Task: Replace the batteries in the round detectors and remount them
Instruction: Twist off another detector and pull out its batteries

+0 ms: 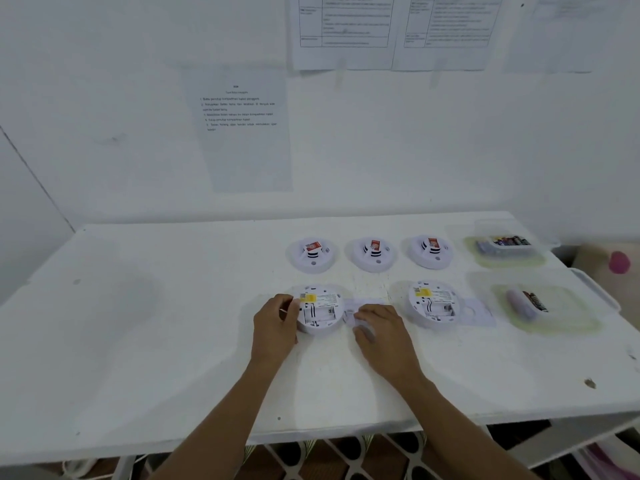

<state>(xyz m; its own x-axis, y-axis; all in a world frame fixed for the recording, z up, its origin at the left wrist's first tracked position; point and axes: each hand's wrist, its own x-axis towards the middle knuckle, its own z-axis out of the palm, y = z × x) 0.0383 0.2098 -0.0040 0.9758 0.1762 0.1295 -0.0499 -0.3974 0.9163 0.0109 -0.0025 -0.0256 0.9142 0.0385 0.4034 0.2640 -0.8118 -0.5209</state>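
Gripping the upturned detector [320,311] by its left rim with the left hand [275,320], fingers curling round it, midway between the table's [138,341] back and front edges, probably steadying the open battery bay. Resting the right hand [379,327] on the mounting plate [367,303] just beside it, whether pinching or only pressing being impossible to tell.

A single view, worn on the head, looks forward and down across the table [156,341] to the wall [104,150] behind (the wide lens bows the edges). The left hand [275,323], gripping a detector [320,311], and the right hand [382,329] sit near, just below mid-frame, forearms entering from the bottom edge.
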